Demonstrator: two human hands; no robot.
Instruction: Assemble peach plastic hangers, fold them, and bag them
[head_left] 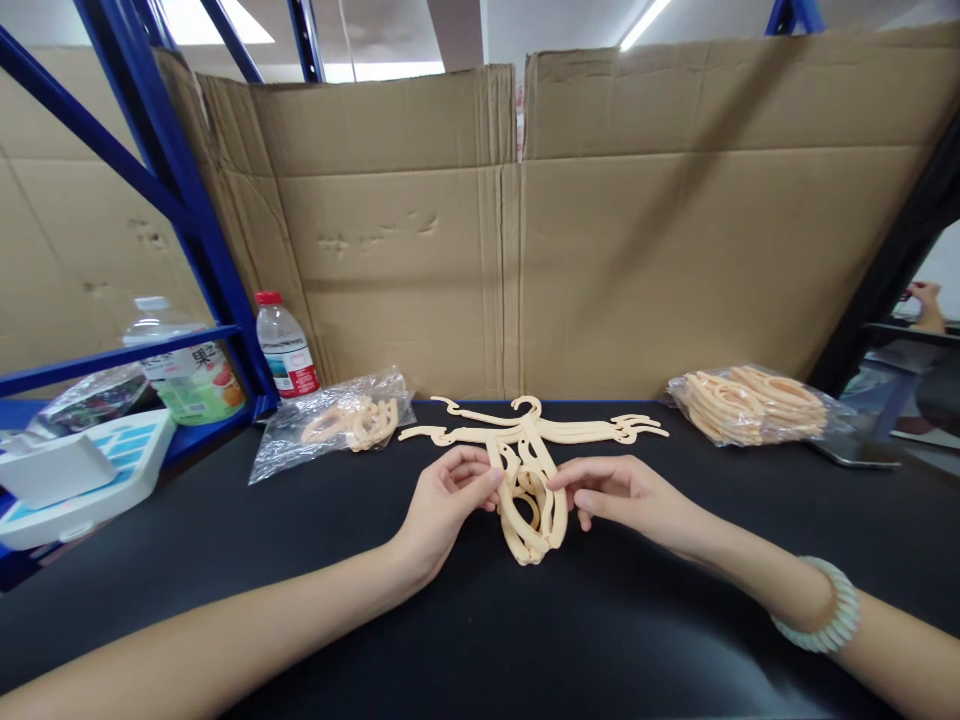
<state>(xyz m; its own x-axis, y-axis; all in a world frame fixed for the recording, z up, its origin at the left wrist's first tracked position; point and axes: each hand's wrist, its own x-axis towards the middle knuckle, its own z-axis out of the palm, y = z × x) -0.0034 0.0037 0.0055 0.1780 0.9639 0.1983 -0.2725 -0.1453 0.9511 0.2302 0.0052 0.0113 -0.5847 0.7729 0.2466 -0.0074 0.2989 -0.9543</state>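
Note:
Cream-coloured folding clothes hangers [523, 540] stand bunched in front of me, their folded arms forming a narrow loop. My left hand [454, 490] pinches the left side of this bunch between thumb and fingers. On the other side, my right hand [619, 495] grips the right edge with its fingertips, the thumb lying below the index finger. Just behind, several unfolded hangers [577, 431] lie stacked with their arms spread left and right and a hook at the top. Where the bunch and the stack overlap, I cannot tell which parts belong together.
A clear bag of hanger parts [349, 425] lies left, a fuller bag [750, 400] right beside a phone-like flat object [859, 450]. A red-capped bottle [286, 350], a larger bottle [191, 370] and a white-blue tray [127, 470] stand left. Cardboard [420, 250] walls the back of the black table [480, 650].

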